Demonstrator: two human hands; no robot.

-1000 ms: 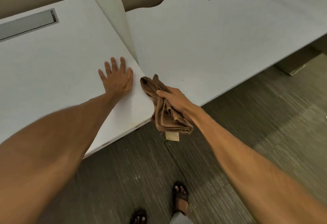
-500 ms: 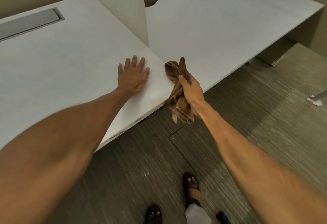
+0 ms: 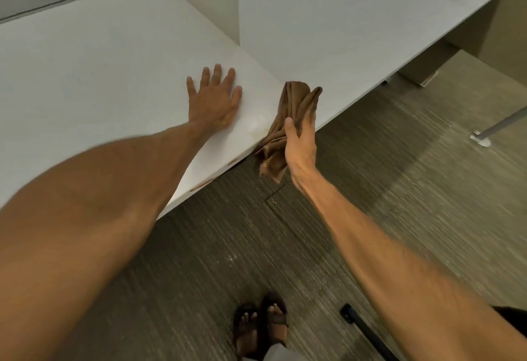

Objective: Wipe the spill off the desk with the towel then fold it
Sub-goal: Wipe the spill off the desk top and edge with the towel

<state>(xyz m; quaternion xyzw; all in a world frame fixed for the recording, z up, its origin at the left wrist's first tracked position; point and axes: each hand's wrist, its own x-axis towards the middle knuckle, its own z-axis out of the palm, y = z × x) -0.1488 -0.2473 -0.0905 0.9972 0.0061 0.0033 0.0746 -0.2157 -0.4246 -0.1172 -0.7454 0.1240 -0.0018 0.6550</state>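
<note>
White desk (image 3: 114, 69), left hand (image 3: 214, 101) flat, yellowish spill (image 3: 255, 126)

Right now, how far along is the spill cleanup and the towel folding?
Early stage. Done: the right hand has the brown towel bunched up at the desk's front edge. In hand: the left hand lies flat on the desk while the towel nears a faint yellowish stain beside it. Left: wiping that stain, then folding the towel, which is still crumpled.

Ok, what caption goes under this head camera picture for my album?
Left hand flat on the white desk, right hand holding a bunched brown towel at its edge.
</note>
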